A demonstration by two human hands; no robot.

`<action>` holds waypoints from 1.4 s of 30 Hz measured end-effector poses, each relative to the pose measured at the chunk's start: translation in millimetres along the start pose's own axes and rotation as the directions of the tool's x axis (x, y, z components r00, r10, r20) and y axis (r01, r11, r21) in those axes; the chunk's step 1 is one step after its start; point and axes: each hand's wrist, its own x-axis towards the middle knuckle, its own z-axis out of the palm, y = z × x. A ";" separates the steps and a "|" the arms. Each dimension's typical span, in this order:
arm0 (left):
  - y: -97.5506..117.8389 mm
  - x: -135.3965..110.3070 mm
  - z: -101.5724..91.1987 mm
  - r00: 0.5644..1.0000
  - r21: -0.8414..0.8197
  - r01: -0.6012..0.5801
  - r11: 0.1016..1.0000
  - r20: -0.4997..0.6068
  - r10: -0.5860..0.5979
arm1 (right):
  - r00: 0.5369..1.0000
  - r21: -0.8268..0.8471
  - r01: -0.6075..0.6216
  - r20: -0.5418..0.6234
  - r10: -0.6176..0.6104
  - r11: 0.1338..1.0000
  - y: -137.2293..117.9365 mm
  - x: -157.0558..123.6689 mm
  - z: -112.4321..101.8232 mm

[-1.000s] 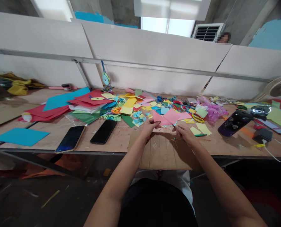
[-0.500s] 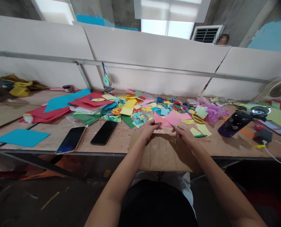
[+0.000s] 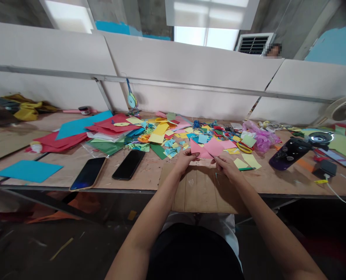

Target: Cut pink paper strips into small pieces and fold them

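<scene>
My left hand (image 3: 185, 160) and my right hand (image 3: 225, 165) both pinch a folded pink paper (image 3: 206, 148) just above a brown cardboard sheet (image 3: 202, 190) at the table's near edge. The left fingers grip the paper's left lower edge. On the right lower edge the right fingers are closed. The paper stands up in two pointed flaps between the hands.
Behind the hands lies a heap of coloured paper scraps (image 3: 167, 134), with yellow-handled scissors (image 3: 243, 147) to the right. Two black phones (image 3: 128, 164) (image 3: 88, 173) lie to the left, next to a blue sheet (image 3: 28, 170). A purple bottle (image 3: 287, 154) lies to the right.
The view has tilted slightly. Both hands keep hold of the pink paper and have shifted very little.
</scene>
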 end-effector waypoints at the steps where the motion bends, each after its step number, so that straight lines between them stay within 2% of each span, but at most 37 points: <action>1: -0.4 0.1 -0.2 1.000 -0.005 -0.001 1.000 0.000 0.001 | 1.000 0.015 -0.015 0.011 0.015 1.000 -0.5 -0.4 0.2; 7: 0.2 -0.8 0.0 1.000 -0.013 0.003 1.000 0.028 -0.003 | 0.996 0.042 -0.075 0.046 0.073 0.996 -3.9 -2.5 1.5; 23: 5.2 -2.0 1.3 0.999 -0.003 0.034 0.999 0.010 -0.034 | 0.996 0.071 -0.071 0.060 0.067 0.995 -3.0 -5.5 1.8; 28: 6.9 -3.5 1.0 0.998 0.022 0.048 0.999 0.040 -0.049 | 0.995 0.077 -0.090 0.044 0.087 0.993 -4.2 -5.2 4.5; 34: 4.2 -3.1 0.7 0.996 0.005 0.059 0.998 0.069 -0.060 | 0.998 0.140 -0.062 0.035 0.058 0.988 -4.0 -3.9 9.9; 39: 3.7 -2.6 -0.1 0.996 0.006 0.053 0.999 0.074 -0.054 | 0.995 0.192 -0.099 0.036 0.094 0.976 -6.1 -3.8 11.7; 42: 4.5 -2.9 -0.1 0.996 0.005 0.055 0.998 0.068 -0.055 | 0.991 0.219 -0.122 0.075 0.108 0.968 -6.8 -3.3 10.7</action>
